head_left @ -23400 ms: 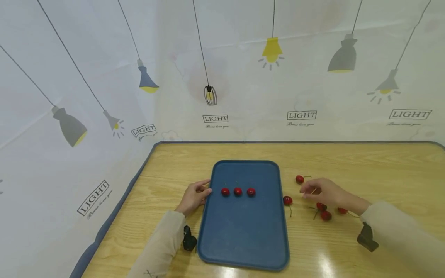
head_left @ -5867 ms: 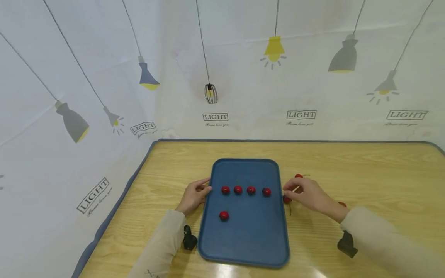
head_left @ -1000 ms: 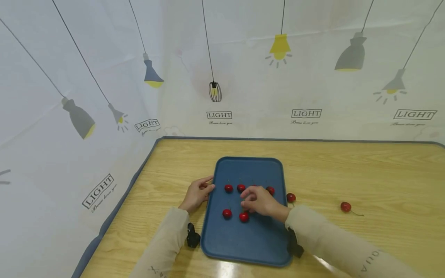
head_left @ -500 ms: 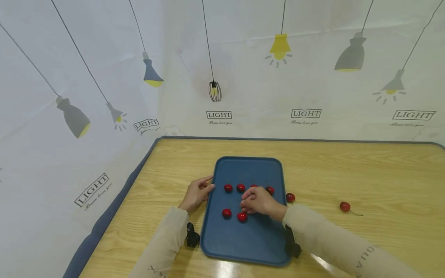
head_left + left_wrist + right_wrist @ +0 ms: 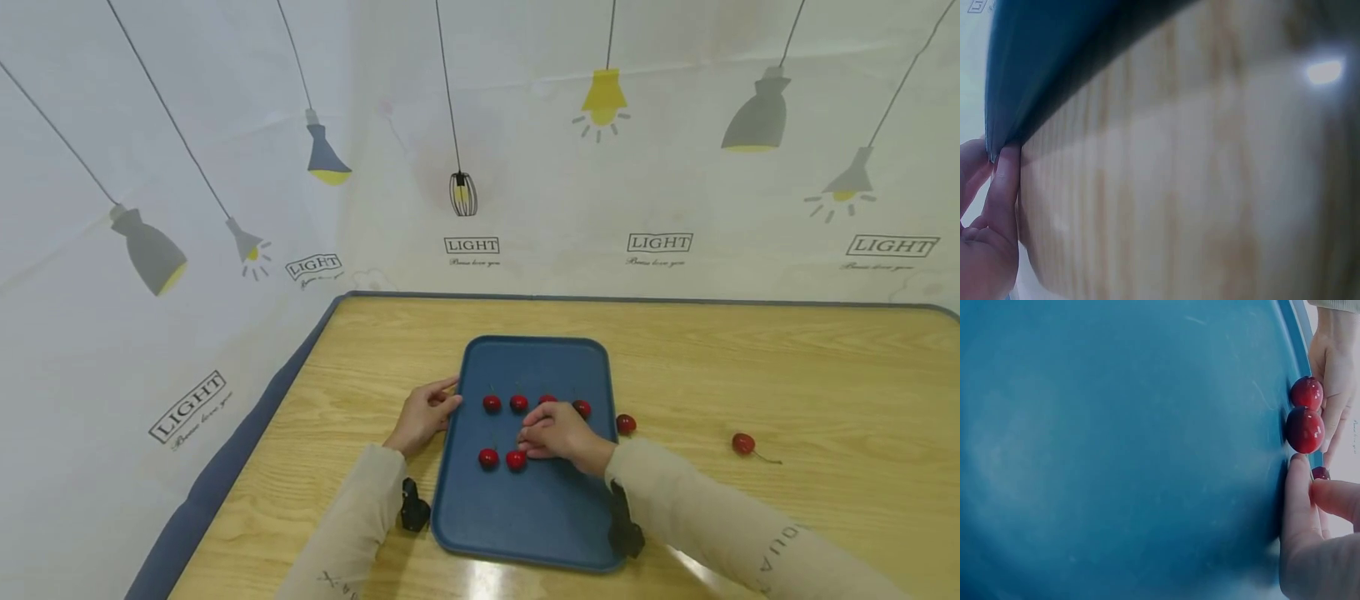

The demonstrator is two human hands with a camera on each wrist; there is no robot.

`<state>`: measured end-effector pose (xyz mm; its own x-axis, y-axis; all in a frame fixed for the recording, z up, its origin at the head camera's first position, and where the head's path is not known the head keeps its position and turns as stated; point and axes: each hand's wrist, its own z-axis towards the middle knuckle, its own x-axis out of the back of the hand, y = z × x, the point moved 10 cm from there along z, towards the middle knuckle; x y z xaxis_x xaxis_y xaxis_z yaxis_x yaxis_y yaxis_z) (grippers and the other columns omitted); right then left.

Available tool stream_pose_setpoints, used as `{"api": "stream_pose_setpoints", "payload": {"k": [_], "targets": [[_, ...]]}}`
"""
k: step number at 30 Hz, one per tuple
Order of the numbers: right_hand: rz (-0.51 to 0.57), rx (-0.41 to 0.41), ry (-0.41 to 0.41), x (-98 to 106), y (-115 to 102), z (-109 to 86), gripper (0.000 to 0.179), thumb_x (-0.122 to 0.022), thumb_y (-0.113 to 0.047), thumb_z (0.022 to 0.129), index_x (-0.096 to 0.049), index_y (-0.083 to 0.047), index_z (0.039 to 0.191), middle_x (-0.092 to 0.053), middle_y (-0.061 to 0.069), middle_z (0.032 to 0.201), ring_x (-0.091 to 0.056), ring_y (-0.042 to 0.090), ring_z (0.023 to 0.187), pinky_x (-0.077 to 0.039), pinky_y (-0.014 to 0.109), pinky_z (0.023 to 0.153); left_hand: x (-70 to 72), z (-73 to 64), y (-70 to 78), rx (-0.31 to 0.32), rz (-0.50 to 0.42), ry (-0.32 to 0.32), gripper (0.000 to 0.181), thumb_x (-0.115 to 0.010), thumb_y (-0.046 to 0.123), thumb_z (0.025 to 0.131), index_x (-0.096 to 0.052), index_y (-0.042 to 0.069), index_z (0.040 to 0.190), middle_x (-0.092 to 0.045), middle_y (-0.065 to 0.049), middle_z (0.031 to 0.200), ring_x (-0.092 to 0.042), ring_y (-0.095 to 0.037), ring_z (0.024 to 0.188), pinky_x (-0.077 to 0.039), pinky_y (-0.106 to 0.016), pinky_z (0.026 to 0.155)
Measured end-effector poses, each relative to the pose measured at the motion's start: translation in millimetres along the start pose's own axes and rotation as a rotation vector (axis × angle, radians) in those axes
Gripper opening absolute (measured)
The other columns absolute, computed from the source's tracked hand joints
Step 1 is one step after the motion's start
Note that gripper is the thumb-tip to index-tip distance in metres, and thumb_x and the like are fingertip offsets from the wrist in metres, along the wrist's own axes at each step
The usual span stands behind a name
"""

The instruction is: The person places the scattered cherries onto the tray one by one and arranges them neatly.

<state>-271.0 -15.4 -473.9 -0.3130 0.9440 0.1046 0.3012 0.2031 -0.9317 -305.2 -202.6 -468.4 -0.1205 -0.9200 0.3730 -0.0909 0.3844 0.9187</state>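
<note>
My right hand (image 5: 562,437) is over the blue tray (image 5: 525,525), its thumb and fingers pinched together at the stem of a red cherry (image 5: 516,460). In the right wrist view a fingertip touches this cherry (image 5: 1305,430). Just left of it lies another cherry (image 5: 488,458). Farther up the tray is a row of several cherries, from the leftmost cherry (image 5: 491,404) to the rightmost cherry (image 5: 581,409); my right hand partly covers one. My left hand (image 5: 423,417) holds the tray's left edge, with the rim between thumb and fingers in the left wrist view.
A cherry (image 5: 626,424) lies against the tray's right side on the wooden table (image 5: 750,358). Farther right is a cherry with a long stem (image 5: 743,443). A wall covering (image 5: 555,183) printed with lamps stands behind and to the left.
Over the last second the cherry at my right hand shifted slightly left and up. Earlier, the tray held three cherries, then a fourth in the row and two below. My left hand stayed put.
</note>
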Motion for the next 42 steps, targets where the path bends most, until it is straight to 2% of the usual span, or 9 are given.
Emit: {"api": "stream_pose_setpoints", "payload": {"k": [22,37,42], "targets": [[-0.059,0.043,-0.001,-2.7,-4.9,-4.1,0.008,-0.055,0.006,0.083,-0.053,0.007,0.091,-0.063,0.012,0.077,-0.062,0.019,0.067,-0.052,0.033,0.062,0.4,-0.5,-1.4,0.003,0.018,0.014,0.042,-0.057,0.011,0.087,-0.049,0.01,0.128,-0.056,-0.01,0.09,-0.053,-0.013,0.069,-0.051,-0.027,0.059],[-0.144,0.042,0.007,-2.9,-4.8,-4.1,0.009,-0.056,0.007,0.081,-0.055,0.004,0.09,-0.061,0.01,0.074,-0.06,0.017,0.066,-0.052,0.031,0.06,0.5,-0.9,-0.3,0.002,0.029,0.014,0.042,-0.057,0.013,0.087,-0.049,0.011,0.128,-0.056,-0.01,0.091,-0.053,-0.013,0.069,-0.051,-0.028,0.059],[-0.177,0.067,-0.003,-5.0,-6.9,-6.2,0.008,-0.056,0.007,0.082,-0.055,0.004,0.089,-0.061,0.009,0.073,-0.06,0.016,0.066,-0.052,0.031,0.06,0.8,-1.3,-0.3,0.002,0.028,0.014,0.042,-0.057,0.013,0.087,-0.049,0.011,0.128,-0.056,-0.01,0.091,-0.053,-0.013,0.069,-0.051,-0.028,0.059]]}}
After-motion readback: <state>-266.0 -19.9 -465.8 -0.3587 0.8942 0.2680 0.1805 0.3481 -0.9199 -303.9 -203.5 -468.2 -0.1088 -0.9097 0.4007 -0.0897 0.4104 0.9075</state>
